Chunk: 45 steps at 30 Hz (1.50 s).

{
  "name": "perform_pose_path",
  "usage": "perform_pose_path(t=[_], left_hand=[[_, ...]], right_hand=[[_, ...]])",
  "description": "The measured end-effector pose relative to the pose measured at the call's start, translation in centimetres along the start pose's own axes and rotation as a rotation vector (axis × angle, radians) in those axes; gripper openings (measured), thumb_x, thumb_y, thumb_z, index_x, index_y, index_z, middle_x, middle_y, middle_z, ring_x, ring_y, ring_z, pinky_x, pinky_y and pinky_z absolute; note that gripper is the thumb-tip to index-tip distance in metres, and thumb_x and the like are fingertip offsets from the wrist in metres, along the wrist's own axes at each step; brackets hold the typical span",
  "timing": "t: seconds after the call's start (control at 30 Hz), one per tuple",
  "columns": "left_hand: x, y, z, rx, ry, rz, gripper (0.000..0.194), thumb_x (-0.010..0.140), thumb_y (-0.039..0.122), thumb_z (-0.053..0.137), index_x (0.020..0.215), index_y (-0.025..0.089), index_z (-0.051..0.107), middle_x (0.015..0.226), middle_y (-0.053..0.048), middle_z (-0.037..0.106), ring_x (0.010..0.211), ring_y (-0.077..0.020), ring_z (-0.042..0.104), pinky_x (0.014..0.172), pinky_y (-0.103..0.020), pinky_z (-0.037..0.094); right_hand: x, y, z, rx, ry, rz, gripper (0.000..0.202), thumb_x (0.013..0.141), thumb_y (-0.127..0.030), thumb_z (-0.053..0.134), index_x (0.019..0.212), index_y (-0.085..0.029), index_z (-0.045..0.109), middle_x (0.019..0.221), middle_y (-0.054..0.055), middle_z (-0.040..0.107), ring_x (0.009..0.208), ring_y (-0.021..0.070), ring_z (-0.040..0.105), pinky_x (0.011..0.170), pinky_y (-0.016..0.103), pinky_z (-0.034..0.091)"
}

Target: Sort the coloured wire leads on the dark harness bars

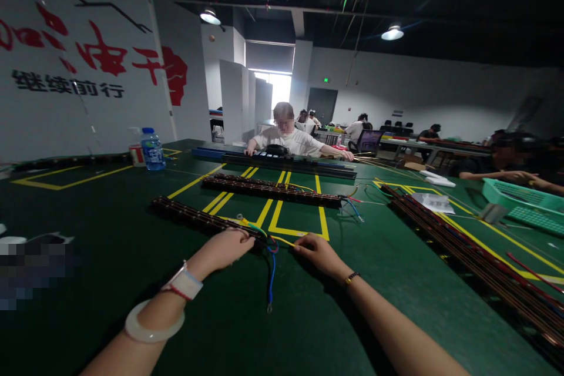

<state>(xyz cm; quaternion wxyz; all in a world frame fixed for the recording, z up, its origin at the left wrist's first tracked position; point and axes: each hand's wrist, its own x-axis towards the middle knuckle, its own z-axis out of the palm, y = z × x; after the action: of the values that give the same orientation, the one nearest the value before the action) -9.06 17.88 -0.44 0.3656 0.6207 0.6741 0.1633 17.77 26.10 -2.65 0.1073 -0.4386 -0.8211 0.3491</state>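
Observation:
A long black strip (189,212) with copper-coloured lines lies slantwise on the green table. My left hand (230,248) is closed over its near right end; the fingertips are partly hidden. Out of that end come a yellow wire (283,240), a blue wire (272,276) with a metal ring terminal, and a yellow-green wire (252,224) with another ring terminal. My right hand (321,254) pinches the yellow wire between thumb and fingers, to the right of the strip's end. A second black strip (273,192) with loose wires rests just beyond.
Yellow tape (326,220) marks the green table (211,323). More strips (467,252) lie at the right, near a green basket (506,202). A water bottle (152,150) stands at the left. Across the table a person (286,135) handles dark rails (304,168).

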Motion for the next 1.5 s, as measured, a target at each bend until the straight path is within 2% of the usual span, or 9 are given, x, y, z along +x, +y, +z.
perform_pose_path(t=[0.2, 0.33, 0.43, 0.6, 0.73, 0.9, 1.13, 1.3, 1.5], left_hand=[[2.7, -4.6, 0.6, 0.335, 0.725, 0.028, 0.039, 0.088, 0.037, 0.034, 0.109, 0.010, 0.055, 0.112, -0.015, 0.055, 0.106, -0.0242, 0.050, 0.095, -0.036, 0.037], [3.9, -6.5, 2.1, 0.352, 0.666, -0.035, 0.048, 0.088, 0.039, 0.036, 0.125, 0.013, 0.053, 0.134, -0.015, 0.043, 0.129, -0.0278, 0.033, 0.110, -0.045, 0.017], [4.1, -6.8, 2.8, 0.327, 0.548, -0.096, 0.045, 0.089, 0.036, 0.034, 0.122, 0.018, 0.057, 0.135, -0.013, 0.044, 0.134, -0.0300, 0.026, 0.110, -0.050, 0.012], [4.5, -7.3, 3.1, 0.320, 0.568, -0.055, 0.053, 0.091, 0.042, 0.029, 0.132, 0.014, 0.048, 0.139, -0.012, 0.041, 0.136, -0.0303, 0.021, 0.112, -0.049, 0.009], [5.0, -7.2, 3.2, 0.287, 0.553, -0.088, 0.059, 0.091, 0.047, 0.028, 0.130, 0.009, 0.049, 0.141, -0.013, 0.037, 0.137, -0.0321, 0.017, 0.112, -0.050, 0.006], [4.8, -6.5, 3.1, 0.271, 0.508, -0.120, 0.059, 0.091, 0.047, 0.028, 0.131, 0.008, 0.047, 0.142, -0.012, 0.036, 0.138, -0.0306, 0.015, 0.113, -0.048, 0.004], [5.0, -7.2, 3.1, 0.233, 0.468, -0.079, 0.063, 0.090, 0.054, 0.025, 0.131, 0.012, 0.049, 0.145, -0.010, 0.032, 0.140, -0.0309, 0.010, 0.113, -0.050, 0.003], [5.5, -7.7, 3.6, 0.285, 0.519, -0.078, 0.065, 0.090, 0.054, 0.028, 0.137, 0.011, 0.041, 0.147, -0.012, 0.027, 0.140, -0.0294, 0.010, 0.114, -0.049, 0.006], [4.2, -6.0, 3.4, 0.339, 0.519, 0.034, 0.065, 0.089, 0.058, 0.026, 0.146, 0.027, 0.023, 0.153, -0.002, -0.002, 0.141, -0.0299, -0.005, 0.113, -0.050, 0.008]], right_hand=[[-0.9, -3.3, 0.5, -0.246, 0.344, -0.145, 0.036, 0.093, -0.032, 0.039, 0.116, -0.014, 0.058, 0.114, 0.011, 0.050, 0.103, 0.0118, 0.050, 0.093, 0.025, 0.043], [-2.5, -9.5, 3.7, -0.624, 0.200, -0.768, 0.034, 0.094, -0.026, 0.036, 0.123, -0.021, 0.053, 0.129, 0.004, 0.044, 0.128, 0.0132, 0.034, 0.113, 0.033, 0.029], [-2.4, -12.1, 6.6, -0.816, 0.160, -0.905, 0.044, 0.092, -0.026, 0.039, 0.134, -0.015, 0.044, 0.144, 0.006, 0.024, 0.140, 0.0196, 0.013, 0.119, 0.040, 0.017], [-0.1, -10.2, 7.1, -0.992, 0.290, -0.364, 0.058, 0.084, -0.016, 0.049, 0.138, 0.003, 0.039, 0.143, 0.019, 0.021, 0.139, 0.0264, 0.010, 0.120, 0.043, 0.008], [0.3, -8.6, 5.7, -1.077, 0.154, -0.033, 0.053, 0.087, -0.026, 0.048, 0.129, 0.006, 0.049, 0.123, 0.024, 0.044, 0.124, 0.0322, 0.033, 0.111, 0.050, 0.022], [0.3, -8.2, 5.2, -1.084, 0.003, -0.016, 0.037, 0.088, -0.014, 0.036, 0.107, -0.001, 0.065, 0.097, 0.021, 0.054, 0.106, 0.0278, 0.043, 0.096, 0.046, 0.034], [1.1, -5.3, 4.5, -0.880, 0.168, 0.010, 0.042, 0.091, -0.018, 0.037, 0.133, -0.014, 0.044, 0.118, 0.014, 0.046, 0.108, 0.0196, 0.045, 0.095, 0.035, 0.039], [1.6, -4.9, 3.8, -0.900, 0.047, 0.099, 0.029, 0.095, -0.030, 0.036, 0.112, -0.016, 0.054, 0.106, 0.011, 0.050, 0.100, 0.0185, 0.051, 0.089, 0.034, 0.044], [2.4, -3.2, -0.1, -0.900, 0.106, 0.275, 0.031, 0.097, -0.028, 0.023, 0.114, -0.017, 0.046, 0.101, 0.010, 0.052, 0.085, 0.0165, 0.059, 0.072, 0.029, 0.048]])
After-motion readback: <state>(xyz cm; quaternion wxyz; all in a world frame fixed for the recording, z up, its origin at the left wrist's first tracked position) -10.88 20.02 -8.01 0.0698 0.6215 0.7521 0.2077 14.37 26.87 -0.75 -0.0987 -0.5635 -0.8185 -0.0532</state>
